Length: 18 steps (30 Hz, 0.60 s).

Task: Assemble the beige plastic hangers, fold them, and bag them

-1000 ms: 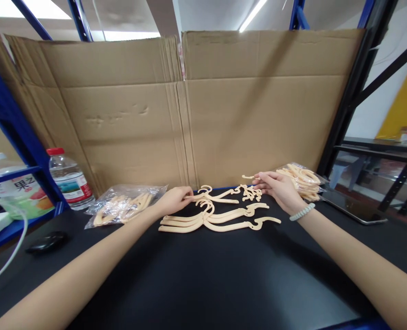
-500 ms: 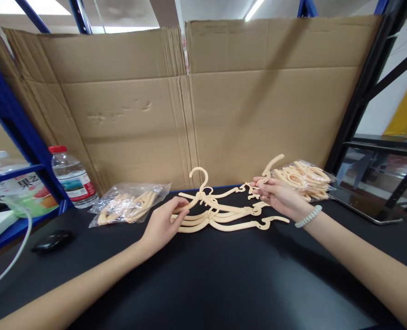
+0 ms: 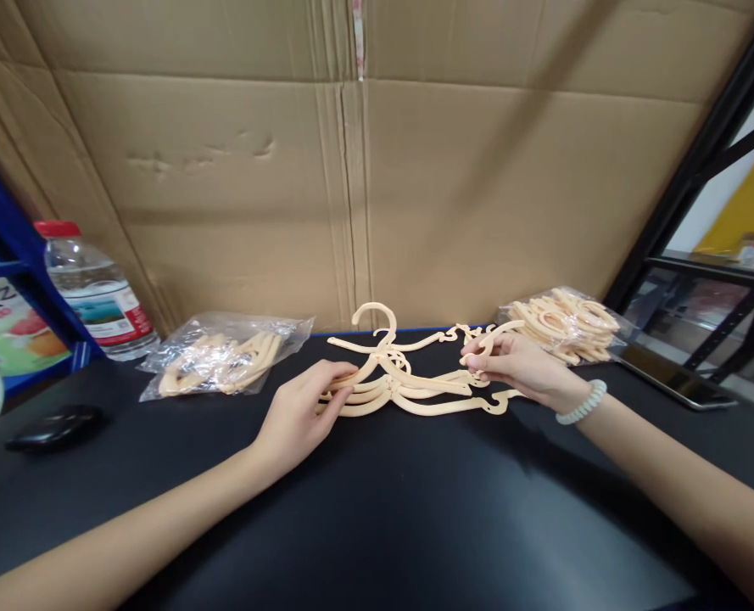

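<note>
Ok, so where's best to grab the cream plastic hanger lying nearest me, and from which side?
I'd pinch the nearest cream plastic hanger midway along its right bar, coming from your side: the bar is slim and gently curved, smooth black tabletop lies in front, and other cream plastic hangers crowd close behind.

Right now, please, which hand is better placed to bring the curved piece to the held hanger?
Probably the right hand: it pinches the curved piece, while the left hand grips the hanger.

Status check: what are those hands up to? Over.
Left hand pinching one hanger; right hand holding small curved piece. Other hangers crowd close by on black tabletop.
</note>
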Available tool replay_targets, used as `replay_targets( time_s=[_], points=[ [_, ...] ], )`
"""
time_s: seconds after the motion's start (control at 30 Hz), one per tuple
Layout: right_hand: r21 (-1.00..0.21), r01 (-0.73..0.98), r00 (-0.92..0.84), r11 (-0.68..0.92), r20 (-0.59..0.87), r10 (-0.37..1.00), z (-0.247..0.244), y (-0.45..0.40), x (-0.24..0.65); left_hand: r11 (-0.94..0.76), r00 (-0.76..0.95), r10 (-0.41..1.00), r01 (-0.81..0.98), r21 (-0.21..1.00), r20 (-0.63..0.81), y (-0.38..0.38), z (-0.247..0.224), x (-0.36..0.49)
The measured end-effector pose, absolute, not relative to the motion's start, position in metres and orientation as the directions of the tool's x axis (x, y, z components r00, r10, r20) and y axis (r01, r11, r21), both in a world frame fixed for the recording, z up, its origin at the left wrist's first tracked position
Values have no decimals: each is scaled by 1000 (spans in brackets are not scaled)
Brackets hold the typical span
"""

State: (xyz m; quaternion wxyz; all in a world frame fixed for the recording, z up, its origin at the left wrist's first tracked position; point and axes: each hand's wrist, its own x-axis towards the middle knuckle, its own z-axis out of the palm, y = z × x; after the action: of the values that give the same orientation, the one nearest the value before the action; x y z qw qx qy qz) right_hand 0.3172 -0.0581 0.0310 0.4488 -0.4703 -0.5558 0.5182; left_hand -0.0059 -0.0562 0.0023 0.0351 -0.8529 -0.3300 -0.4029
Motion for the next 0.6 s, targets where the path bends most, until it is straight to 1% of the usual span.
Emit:
replay_targets(
  time_s=[0.13, 0.3, 0.5, 0.6],
  points=[
    [-992, 116, -255, 50, 19, 967, 32, -57, 323, -777, 463, 536, 597, 198, 706, -57, 2, -6],
    [-994, 98, -304, 42, 10, 953, 36, -59, 325, -783, 489, 542, 588, 201, 683, -56, 1, -6],
    [-993, 47, -384, -105, -115, 916, 40, -63, 323, -793, 492, 541, 569, 218, 683, -57, 2, -5],
    [-988, 27, -408, -150, -148, 901, 40, -64, 323, -798, 498, 530, 566, 206, 686, -57, 3, -5]
  ],
)
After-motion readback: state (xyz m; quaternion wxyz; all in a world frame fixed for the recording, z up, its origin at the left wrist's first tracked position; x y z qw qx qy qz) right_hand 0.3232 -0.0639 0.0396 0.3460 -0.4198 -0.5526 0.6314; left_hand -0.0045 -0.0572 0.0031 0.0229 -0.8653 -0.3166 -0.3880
